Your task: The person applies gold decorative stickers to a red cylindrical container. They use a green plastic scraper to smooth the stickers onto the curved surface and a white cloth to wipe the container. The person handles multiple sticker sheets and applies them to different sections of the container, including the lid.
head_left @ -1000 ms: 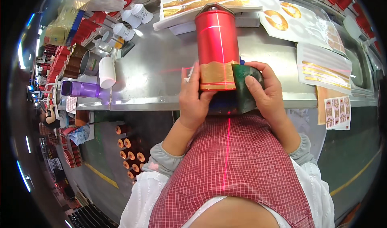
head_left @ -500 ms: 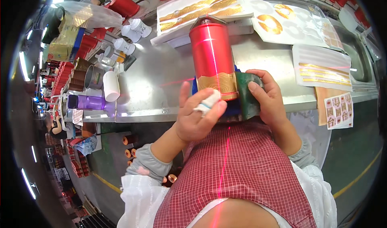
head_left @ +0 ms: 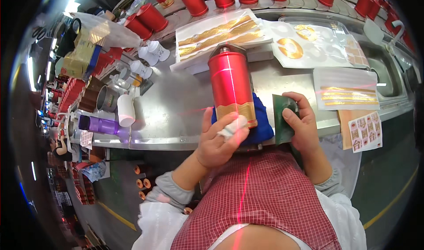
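A red cylindrical can [head_left: 227,80] lies on its side on a holder, its near end wrapped in a gold patterned band [head_left: 236,113]. Under that end is a bunched blue cloth [head_left: 260,124]. My left hand [head_left: 216,144] is closed around a small white wad [head_left: 232,126], held against the near left part of the gold band. Thumb and fingers of my right hand [head_left: 304,126] grip a flexible dark green scraper [head_left: 282,119], upright and apart from the can on its right. A red laser line runs down the can and my apron.
Gold sticker sheets lie behind the can [head_left: 221,35] and to the right [head_left: 346,93]. White bottles [head_left: 157,51], a white cup [head_left: 126,110] and a purple bottle [head_left: 101,125] stand on the left. Red cans [head_left: 192,0] line the conveyor behind. A sink [head_left: 384,71] is at right.
My right hand has drawn the green scraper off the can toward the right. My left hand stays at the band with the white wad. The view has tilted up, showing more conveyor cans.
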Available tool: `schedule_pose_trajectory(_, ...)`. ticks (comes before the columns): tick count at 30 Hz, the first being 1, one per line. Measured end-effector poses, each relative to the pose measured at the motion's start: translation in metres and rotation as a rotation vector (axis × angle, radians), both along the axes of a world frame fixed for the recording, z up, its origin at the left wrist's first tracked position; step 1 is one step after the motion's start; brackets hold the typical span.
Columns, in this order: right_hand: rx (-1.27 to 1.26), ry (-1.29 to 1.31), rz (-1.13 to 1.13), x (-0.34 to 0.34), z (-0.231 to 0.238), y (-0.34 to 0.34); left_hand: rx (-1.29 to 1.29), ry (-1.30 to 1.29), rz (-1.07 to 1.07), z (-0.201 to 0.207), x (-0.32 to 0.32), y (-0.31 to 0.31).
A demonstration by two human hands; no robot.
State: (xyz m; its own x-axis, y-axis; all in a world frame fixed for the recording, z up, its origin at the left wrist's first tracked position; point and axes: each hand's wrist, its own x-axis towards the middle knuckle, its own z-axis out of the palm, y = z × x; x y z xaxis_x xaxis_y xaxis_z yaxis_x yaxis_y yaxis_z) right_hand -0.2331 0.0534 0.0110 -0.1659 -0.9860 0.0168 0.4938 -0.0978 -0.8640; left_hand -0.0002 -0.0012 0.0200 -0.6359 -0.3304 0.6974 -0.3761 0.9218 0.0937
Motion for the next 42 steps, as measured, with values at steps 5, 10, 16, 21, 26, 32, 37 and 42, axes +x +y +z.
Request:
schedule_pose_trajectory(5,-0.082,0.462,-0.145,-0.021,0.025,0.001,-0.068,-0.363,-0.129,0.026,-0.022,-0.013)
schedule_pose_trajectory(10,-0.340,1.013,-0.246,-0.079,0.061,-0.022,0.050,-0.321,-0.106,0.035,-0.024,-0.010)
schedule_pose_trajectory(16,-0.042,1.822,-0.490,-0.265,0.041,-0.061,0.281,0.062,-0.051,0.018,0.004,-0.003)
schedule_pose_trajectory(21,0.352,2.064,-0.353,-0.403,0.012,-0.061,0.663,0.479,0.112,-0.028,0.019,0.001)
schedule_pose_trajectory(26,0.358,1.997,-0.321,-0.428,-0.022,-0.145,0.886,0.551,0.248,-0.056,0.030,0.007)
schedule_pose_trajectory(32,0.475,2.154,-0.243,-0.418,-0.046,-0.245,0.936,0.521,0.371,-0.053,0.020,0.007)
schedule_pose_trajectory(37,0.610,2.315,-0.138,-0.420,-0.015,-0.239,0.979,0.531,0.443,-0.059,0.027,0.016)
schedule_pose_trajectory(42,0.689,2.242,-0.267,-0.452,-0.019,-0.255,1.126,0.579,0.556,-0.070,0.046,0.026)
